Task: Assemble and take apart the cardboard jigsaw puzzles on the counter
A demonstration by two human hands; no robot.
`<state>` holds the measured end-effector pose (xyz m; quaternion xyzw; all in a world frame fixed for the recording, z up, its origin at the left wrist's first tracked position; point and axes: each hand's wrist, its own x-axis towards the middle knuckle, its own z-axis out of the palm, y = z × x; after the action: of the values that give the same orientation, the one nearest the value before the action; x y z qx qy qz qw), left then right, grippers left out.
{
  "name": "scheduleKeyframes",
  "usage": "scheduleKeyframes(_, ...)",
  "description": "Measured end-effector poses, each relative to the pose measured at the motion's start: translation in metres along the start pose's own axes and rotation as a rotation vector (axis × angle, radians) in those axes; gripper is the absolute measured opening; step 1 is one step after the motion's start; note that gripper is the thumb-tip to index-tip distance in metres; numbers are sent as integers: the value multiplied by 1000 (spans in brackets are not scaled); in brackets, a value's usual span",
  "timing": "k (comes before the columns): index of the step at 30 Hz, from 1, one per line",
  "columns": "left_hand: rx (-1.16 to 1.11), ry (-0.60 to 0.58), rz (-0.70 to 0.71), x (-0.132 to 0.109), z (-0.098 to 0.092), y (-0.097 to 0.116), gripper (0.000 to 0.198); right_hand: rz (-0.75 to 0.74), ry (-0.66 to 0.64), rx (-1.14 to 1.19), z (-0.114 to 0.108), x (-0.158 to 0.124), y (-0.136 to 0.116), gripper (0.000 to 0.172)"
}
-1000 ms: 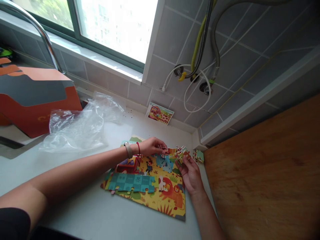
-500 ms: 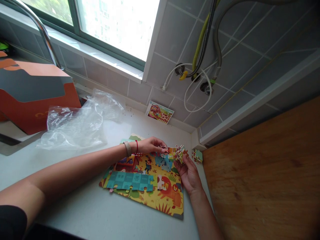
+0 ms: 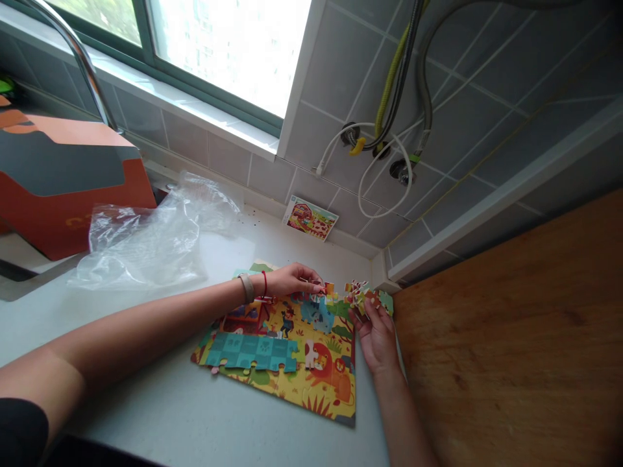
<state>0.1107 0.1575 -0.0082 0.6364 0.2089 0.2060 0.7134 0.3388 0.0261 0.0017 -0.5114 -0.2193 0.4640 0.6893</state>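
**A part-built jigsaw puzzle (image 3: 321, 395) on a pale tabletop (image 3: 146, 405)**

The puzzle lies flat on the tabletop, directly below the wearer's view. Its yellow ground carries a bright orange lion (image 3: 324, 363), a blue animal (image 3: 316, 314) and a red building (image 3: 243, 318). A teal checkered band of joined pieces (image 3: 250, 353) crosses its left side, and the top edge remains ragged and unfinished.

The left hand (image 3: 292, 280), with a pale wristband (image 3: 247, 287) and a red string (image 3: 264, 284), comes in from nine o'clock. Its fingers (image 3: 314, 283) are pressed together, tips at the puzzle's top edge; whether they pinch a piece is hard to tell.

The right hand (image 3: 374, 337) sits at two o'clock from the puzzle's centre, its fingers (image 3: 372, 318) curled up around a small bunch of loose puzzle pieces (image 3: 361, 295). A green piece (image 3: 385, 301) sits just beside that bunch, though it is unclear whether it is held.

At ten o'clock lies a crumpled clear plastic bag (image 3: 146, 243), with an orange-and-grey cardboard box (image 3: 63, 168) just beyond it. A small picture card (image 3: 310, 218) rests against the tiled wall (image 3: 335, 65) at twelve o'clock. A wooden board (image 3: 506, 331) fills three o'clock.
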Motion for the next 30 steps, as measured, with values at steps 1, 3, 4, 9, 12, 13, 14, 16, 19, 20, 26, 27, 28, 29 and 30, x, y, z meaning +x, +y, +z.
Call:
scheduleKeyframes(1, -6, 10, -4, 0, 1, 0, 51, -23, 13, -18, -1, 1, -1, 40)
scheduleKeyframes(3, -35, 13, -14, 2, 3, 0, 53, -34, -1, -67, 1, 0, -1, 41)
scheduleKeyframes(4, -56, 11, -16, 3, 5, 0, 54, -23, -25, -93, 3, -2, 0, 41)
scheduleKeyframes(9, -54, 49, 30, 4, 20, 2, 63, 11, -168, -210, 13, -15, 11, 38)
scheduleKeyframes(12, 35, 151, 36, 2, 29, 1, 66, 9, -242, -246, 13, -17, 17, 40)
scheduleKeyframes(13, 67, 190, 31, 1, 31, 0, 67, 8, -251, -252, 13, -17, 19, 41)
scheduleKeyframes(14, 109, 226, 28, 0, 32, -1, 67, 9, -253, -255, 13, -17, 20, 41)
scheduleKeyframes(16, 225, 281, 36, -1, 34, -3, 62, 18, -250, -262, 13, -17, 20, 42)
scheduleKeyframes(19, 440, 337, 70, -4, 35, -4, 49, 37, -276, -283, 16, -18, 20, 44)
scheduleKeyframes(20, 505, 355, 86, -5, 35, -3, 45, 42, -292, -295, 16, -19, 21, 44)
scheduleKeyframes(26, 687, 442, 220, -8, 34, -6, 38, -100, -357, -450, 13, -19, 27, 47)
scheduleKeyframes(27, 674, 423, 220, -7, 34, -7, 38, -142, -355, -486, 13, -19, 27, 47)
scheduleKeyframes(28, 661, 392, 213, -7, 34, -8, 39, -177, -354, -520, 12, -20, 27, 48)
scheduleKeyframes(29, 656, 358, 202, -7, 34, -9, 38, -200, -358, -548, 12, -20, 26, 48)
scheduleKeyframes(30, 661, 326, 190, -7, 34, -9, 37, -210, -370, -568, 11, -21, 25, 49)
